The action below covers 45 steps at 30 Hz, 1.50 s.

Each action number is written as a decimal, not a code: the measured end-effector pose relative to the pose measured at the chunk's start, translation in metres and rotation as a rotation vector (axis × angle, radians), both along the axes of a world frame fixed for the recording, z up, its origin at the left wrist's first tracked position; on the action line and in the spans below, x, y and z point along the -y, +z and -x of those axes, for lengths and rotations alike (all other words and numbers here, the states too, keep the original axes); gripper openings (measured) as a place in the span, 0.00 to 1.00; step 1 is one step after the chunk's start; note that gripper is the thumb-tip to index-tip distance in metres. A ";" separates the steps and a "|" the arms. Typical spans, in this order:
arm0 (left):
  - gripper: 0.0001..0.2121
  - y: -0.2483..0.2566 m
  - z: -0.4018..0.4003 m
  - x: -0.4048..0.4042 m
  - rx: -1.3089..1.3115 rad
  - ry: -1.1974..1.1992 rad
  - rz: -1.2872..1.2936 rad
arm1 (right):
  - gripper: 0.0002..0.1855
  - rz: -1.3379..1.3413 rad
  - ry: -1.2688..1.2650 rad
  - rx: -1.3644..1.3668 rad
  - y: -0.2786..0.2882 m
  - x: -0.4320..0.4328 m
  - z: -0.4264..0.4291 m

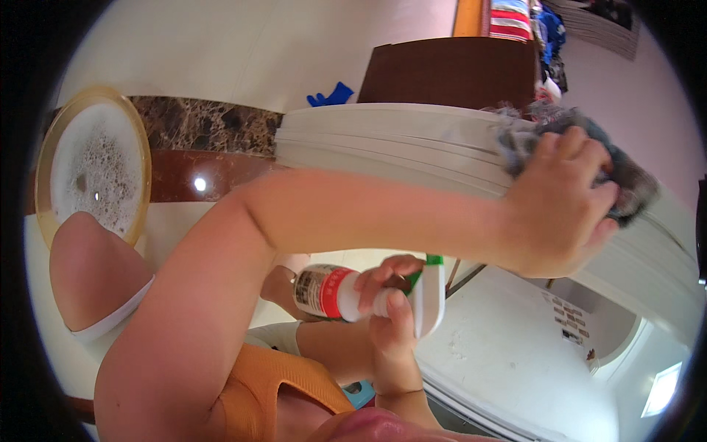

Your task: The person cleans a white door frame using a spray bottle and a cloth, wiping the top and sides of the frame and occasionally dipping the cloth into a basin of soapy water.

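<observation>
My left hand [563, 204] presses a bunched grey rag [629, 177] against a cream moulded door frame [386, 135]. The rag has frayed edges, and its outline is blurred. Below my left forearm, my right hand [389, 304] grips a white spray bottle [348, 295] by its neck. The bottle has a red band with writing and a green-and-white trigger head [428, 298]. It lies tilted in the picture, its base towards the left. Whether a finger presses the trigger, I cannot tell.
A yellowish basin [144, 166] of foamy water stands on the floor near my bent knee [94, 276]. A blue glove [331, 95] lies by the door frame. A dark brown panel [447, 72] stands behind, with piled fabrics [511, 22] beyond. Marble strips [210, 127] cross the floor.
</observation>
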<state>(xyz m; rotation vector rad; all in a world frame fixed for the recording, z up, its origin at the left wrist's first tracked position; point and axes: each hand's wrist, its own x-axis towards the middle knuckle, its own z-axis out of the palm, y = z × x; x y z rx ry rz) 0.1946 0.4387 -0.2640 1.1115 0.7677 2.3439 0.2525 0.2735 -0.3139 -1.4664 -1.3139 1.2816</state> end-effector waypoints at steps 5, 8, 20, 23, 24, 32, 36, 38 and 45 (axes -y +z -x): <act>0.11 -0.046 -0.022 -0.022 -0.025 -0.024 -0.133 | 0.17 -0.087 0.007 -0.060 0.004 0.003 -0.017; 0.08 -0.162 -0.007 -0.011 0.130 -0.251 0.134 | 0.14 -0.079 0.101 -0.114 0.003 0.009 -0.025; 0.11 -0.162 -0.006 -0.006 0.043 -0.106 0.489 | 0.11 -0.154 0.033 -0.258 0.013 0.010 -0.027; 0.11 -0.045 0.003 -0.011 -0.033 -0.112 0.303 | 0.10 -0.137 0.043 -0.221 0.016 0.002 -0.030; 0.12 -0.011 0.000 -0.017 -0.109 -0.092 0.220 | 0.10 -0.155 0.011 -0.263 0.014 0.000 -0.030; 0.11 0.180 0.022 -0.023 -0.286 -0.629 -0.095 | 0.07 -0.221 0.019 -0.310 0.009 -0.017 -0.024; 0.11 0.108 0.007 -0.039 -0.217 -0.386 -0.128 | 0.09 -0.202 -0.076 -0.344 0.013 -0.007 -0.042; 0.11 0.027 -0.004 -0.040 -0.105 -0.214 -0.113 | 0.10 -0.236 -0.064 -0.326 0.016 0.004 -0.047; 0.17 -0.267 -0.007 -0.015 0.132 -0.167 0.557 | 0.16 -0.161 -0.059 -0.227 0.008 0.018 -0.051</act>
